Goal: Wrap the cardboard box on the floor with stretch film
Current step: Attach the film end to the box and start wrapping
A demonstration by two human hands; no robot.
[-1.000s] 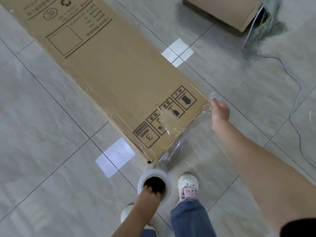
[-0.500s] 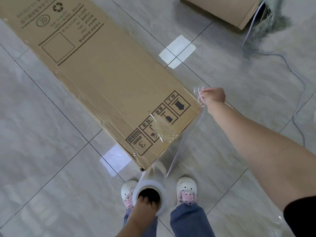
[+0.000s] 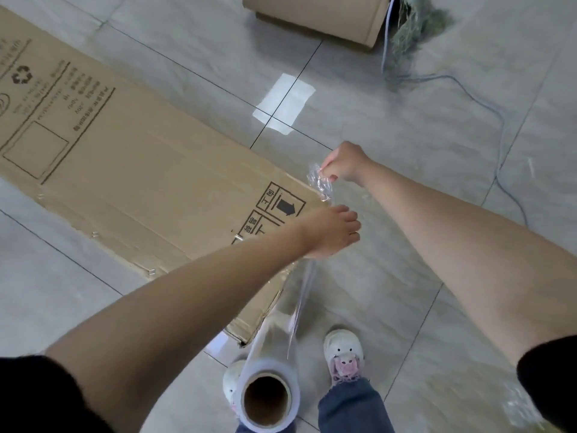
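The right hand [image 3: 345, 164] pinches the crumpled end of the stretch film [image 3: 320, 182]. The left hand [image 3: 332, 232] closes around the film lower down, over the cardboard box [image 3: 140, 179] on the floor [image 3: 406, 135]. The roll [image 3: 267, 398] stands by the shoes [image 3: 343, 348].

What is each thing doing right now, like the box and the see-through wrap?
cardboard box: flat on floor, near end filmed
stretch film: stretched from roll to right hand
roll: standing by shoes, unheld
right hand: pinching film end
left hand: on the film
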